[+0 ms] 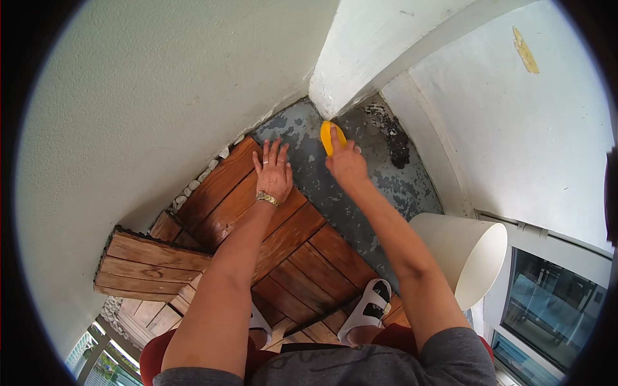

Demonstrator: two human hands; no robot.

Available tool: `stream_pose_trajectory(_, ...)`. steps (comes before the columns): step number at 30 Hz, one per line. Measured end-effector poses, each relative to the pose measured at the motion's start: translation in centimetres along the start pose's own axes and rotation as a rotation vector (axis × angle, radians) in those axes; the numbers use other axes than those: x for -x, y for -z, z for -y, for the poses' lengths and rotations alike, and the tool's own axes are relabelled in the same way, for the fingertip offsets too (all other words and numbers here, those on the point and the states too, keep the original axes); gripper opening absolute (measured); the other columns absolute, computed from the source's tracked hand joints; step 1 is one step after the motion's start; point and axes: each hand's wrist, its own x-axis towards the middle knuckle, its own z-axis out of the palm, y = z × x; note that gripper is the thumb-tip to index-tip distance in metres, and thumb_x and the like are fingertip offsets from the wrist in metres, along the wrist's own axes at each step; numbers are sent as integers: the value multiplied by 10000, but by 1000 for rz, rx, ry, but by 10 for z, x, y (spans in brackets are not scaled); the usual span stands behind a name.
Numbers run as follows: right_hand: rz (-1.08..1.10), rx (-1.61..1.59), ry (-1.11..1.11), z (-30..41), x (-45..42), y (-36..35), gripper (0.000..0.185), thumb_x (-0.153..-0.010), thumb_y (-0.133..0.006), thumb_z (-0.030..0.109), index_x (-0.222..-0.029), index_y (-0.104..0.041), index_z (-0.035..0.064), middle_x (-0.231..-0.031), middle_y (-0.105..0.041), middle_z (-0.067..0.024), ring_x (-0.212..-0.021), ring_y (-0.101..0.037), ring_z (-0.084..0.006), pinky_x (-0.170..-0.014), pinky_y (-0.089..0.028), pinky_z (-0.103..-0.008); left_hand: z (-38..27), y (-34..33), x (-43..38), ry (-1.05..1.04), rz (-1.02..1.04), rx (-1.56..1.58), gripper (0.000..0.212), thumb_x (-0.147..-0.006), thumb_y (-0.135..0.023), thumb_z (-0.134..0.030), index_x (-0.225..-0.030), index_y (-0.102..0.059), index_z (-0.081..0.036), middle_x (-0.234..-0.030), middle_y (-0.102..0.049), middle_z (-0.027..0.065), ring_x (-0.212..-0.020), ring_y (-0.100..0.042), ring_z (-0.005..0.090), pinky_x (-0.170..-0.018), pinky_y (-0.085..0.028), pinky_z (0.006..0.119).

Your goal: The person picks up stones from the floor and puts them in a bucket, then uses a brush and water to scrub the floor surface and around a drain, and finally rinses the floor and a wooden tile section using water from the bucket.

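Note:
My right hand (346, 161) grips a yellow oval hand tool (328, 137), probably a scrub brush, with the index finger laid along its top. Its underside is hidden against the floor. The tool is at the foot of a white wall corner (330, 103), on a concrete floor (318, 166) with patchy grey paint. My left hand (275, 173) holds nothing; its fingers are spread over the edge of the brown wooden deck tiles (231, 193), which it appears to lean on. A ring and a wristwatch (267, 198) are on that arm.
A loose wooden deck tile (149, 263) leans at the left. White pebbles (194, 185) line the wall's foot. Dark crumbly debris (399, 144) lies in the right recess. A cream cylindrical bin (449, 251) lies tilted beside my right arm, near a glass window (550, 299).

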Motion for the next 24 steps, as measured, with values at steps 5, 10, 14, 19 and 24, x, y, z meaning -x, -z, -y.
stream_pose_trajectory(5,-2,-1,202,40,-23,-5,848,-711,-647,273,-1389,-145,184,-926,-490,-236,-802,-569,-374,-617,-524,-397,-6,-3,-6,23,-10,21,438,-848,-397,-167,-1270,-379,-53,-1392,-257,83,-1327,-134,276,-1057,-75,518)
stream_pose_trajectory(10,-1,-28,-50,25,-32,-12,860,-719,-641,286,-1395,-119,178,-923,-495,-255,-800,-574,-345,-615,-518,-378,1,-3,-2,20,29,7,432,-848,-403,-172,-1263,-394,-50,-1377,-280,79,-1323,-145,272,-1061,-80,507)
stream_pose_trajectory(14,178,-17,-242,54,12,-2,842,-731,-628,297,-1395,-126,172,-889,-506,-224,-770,-575,-329,-601,-511,-378,14,4,8,30,68,-74,423,-843,-413,-178,-1246,-410,-49,-1365,-296,72,-1323,-145,272,-1060,-80,505)
stream_pose_trajectory(19,-221,-29,179,35,-30,0,829,-733,-629,306,-1395,-151,161,-855,-521,-224,-727,-582,-297,-585,-505,-364,-17,-2,-12,34,-3,98,423,-823,-442,-156,-1234,-422,-56,-1333,-337,114,-1274,-247,277,-1037,-123,517)
stream_pose_trajectory(24,-3,-36,-219,-1,53,-29,879,-740,-634,219,-1392,-60,85,-859,-522,-259,-677,-584,-365,-577,-506,-401,-25,18,-70,274,359,185,541,-801,-489,-192,-1290,-326,-29,-1114,-538,169,-1050,-496,310,-922,-335,467)
